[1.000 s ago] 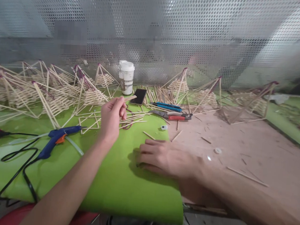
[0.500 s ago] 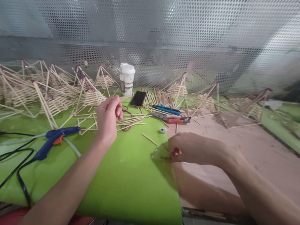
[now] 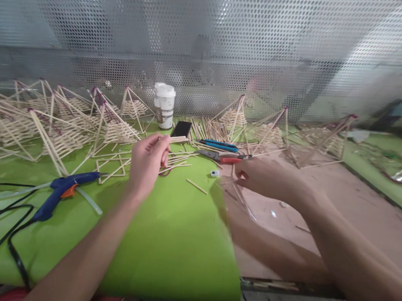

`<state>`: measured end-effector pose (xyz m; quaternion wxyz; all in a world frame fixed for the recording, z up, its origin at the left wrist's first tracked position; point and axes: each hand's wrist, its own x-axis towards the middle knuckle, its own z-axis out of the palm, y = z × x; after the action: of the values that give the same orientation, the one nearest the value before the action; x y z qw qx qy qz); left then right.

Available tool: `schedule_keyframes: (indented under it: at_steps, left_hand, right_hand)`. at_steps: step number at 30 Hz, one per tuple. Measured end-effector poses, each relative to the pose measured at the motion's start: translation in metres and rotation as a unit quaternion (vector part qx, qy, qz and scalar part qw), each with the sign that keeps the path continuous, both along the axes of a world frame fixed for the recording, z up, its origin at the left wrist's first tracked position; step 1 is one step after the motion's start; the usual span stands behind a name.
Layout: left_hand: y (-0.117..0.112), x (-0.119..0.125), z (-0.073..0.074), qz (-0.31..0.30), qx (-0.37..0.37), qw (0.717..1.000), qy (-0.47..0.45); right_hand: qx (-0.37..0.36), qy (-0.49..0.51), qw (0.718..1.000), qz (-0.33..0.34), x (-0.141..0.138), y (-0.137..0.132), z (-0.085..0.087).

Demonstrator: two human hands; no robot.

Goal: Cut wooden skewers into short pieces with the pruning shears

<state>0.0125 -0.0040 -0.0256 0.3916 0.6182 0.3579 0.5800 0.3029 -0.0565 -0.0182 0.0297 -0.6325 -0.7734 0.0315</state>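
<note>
Left-hand fingers (image 3: 163, 145) pinch thin, pale wooden sticks (image 3: 178, 139), which jut beyond their tips; right-hand fingers (image 3: 245, 167) curl just beside red-handled, grey metal cutters (image 3: 230, 160), and whether they hold anything I cannot tell.

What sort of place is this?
Probably a craft or model-making workshop, judging by the blue glue gun, the red-handled hand tool and the many stick-built frames standing toward the back.
</note>
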Motion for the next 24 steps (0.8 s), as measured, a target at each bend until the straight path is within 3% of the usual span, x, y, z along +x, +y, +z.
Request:
schedule_keyframes:
  at_steps: [5,10,18,24]
  left_hand:
    - [0.0,0.0,-0.002,0.007,0.003,1.0,0.019]
    - [-0.001,-0.001,-0.002,0.008,-0.005,1.0,0.019]
    - [-0.001,0.0,-0.002,0.007,-0.001,0.999,0.037]
    - [-0.001,-0.002,-0.005,-0.018,-0.013,0.996,0.081]
  right_hand:
    - [0.071,0.014,0.996,0.059,-0.031,0.005,-0.021]
    - [0.055,-0.037,0.996,0.065,-0.039,0.005,-0.03]
    - [-0.036,-0.101,0.989,-0.098,-0.009,0.006,-0.01]
    - [-0.033,-0.137,0.971,-0.194,0.019,0.011,0.009]
